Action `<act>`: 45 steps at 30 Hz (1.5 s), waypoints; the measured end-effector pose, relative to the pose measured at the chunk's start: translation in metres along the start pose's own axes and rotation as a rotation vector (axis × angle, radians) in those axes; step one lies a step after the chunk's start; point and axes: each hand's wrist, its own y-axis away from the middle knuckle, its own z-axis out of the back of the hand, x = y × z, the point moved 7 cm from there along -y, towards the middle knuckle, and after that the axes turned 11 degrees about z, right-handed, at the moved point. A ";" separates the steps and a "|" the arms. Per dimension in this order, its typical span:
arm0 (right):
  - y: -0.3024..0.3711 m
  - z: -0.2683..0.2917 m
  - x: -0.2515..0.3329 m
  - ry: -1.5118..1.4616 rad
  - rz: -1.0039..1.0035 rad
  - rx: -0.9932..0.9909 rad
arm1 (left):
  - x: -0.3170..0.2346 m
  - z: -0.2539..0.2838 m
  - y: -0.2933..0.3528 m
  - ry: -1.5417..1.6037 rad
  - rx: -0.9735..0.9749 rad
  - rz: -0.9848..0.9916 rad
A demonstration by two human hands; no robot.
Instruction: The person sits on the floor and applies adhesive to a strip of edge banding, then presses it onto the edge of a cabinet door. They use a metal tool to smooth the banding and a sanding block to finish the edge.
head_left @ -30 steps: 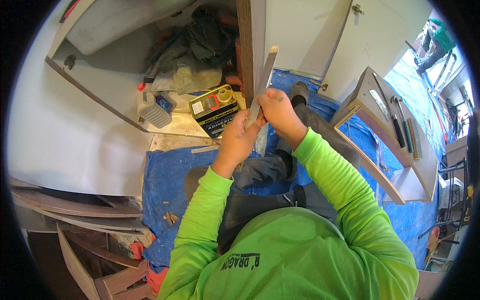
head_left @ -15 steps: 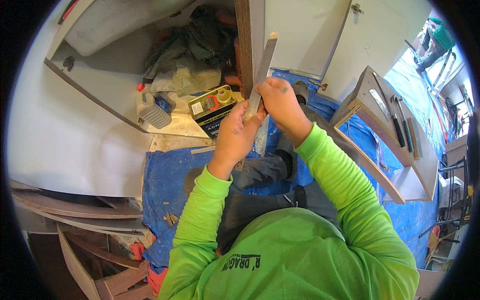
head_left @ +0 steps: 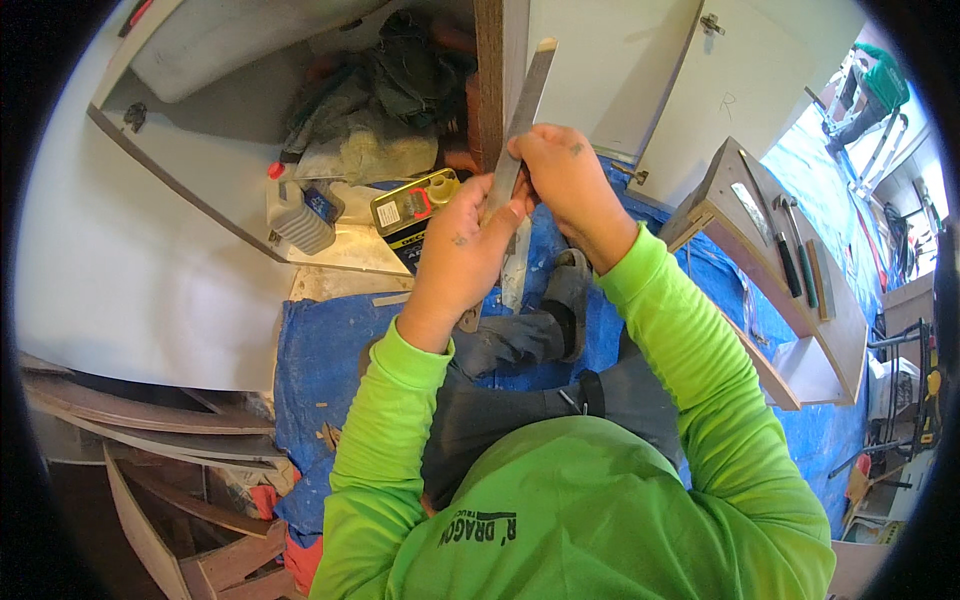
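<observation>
While both hands grip it, flat metal strip stands upright against brown cabinet edge | left hand clamped low, right hand clamped above | likely best: keep strip flush, steady pressure | hidden: strip's middle behind fingers, tool type unclear, cabinet clutter murky
</observation>
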 end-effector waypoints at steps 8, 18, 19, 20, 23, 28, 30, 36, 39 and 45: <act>-0.013 0.006 0.030 0.107 0.105 -0.011 | -0.033 -0.003 -0.010 -0.043 -0.136 -0.136; -0.006 -0.005 0.049 0.156 0.036 -0.003 | -0.041 -0.005 0.006 -0.009 -0.215 -0.114; -0.013 -0.005 0.052 0.086 0.066 -0.003 | -0.042 -0.005 0.004 -0.010 -0.207 -0.111; -0.019 -0.002 0.051 0.019 0.093 -0.008 | -0.040 -0.007 0.001 -0.007 -0.195 -0.107; -0.018 0.002 0.038 0.975 0.854 0.173 | -0.024 -0.012 -0.005 -0.045 -0.175 -0.095; -0.010 -0.004 0.010 0.148 0.050 -0.005 | -0.011 -0.001 0.004 0.022 -0.179 -0.106; -0.023 -0.003 0.035 0.211 0.195 0.009 | -0.036 -0.002 0.004 0.082 -0.158 -0.104; -0.022 -0.002 0.066 0.287 0.403 0.039 | -0.068 -0.005 0.009 0.042 -0.183 -0.078; -0.018 0.000 0.031 0.446 0.441 0.111 | -0.037 -0.007 0.013 -0.011 -0.148 0.012; -0.027 -0.008 0.076 0.179 0.306 -0.008 | -0.083 0.005 0.011 0.112 -0.159 -0.045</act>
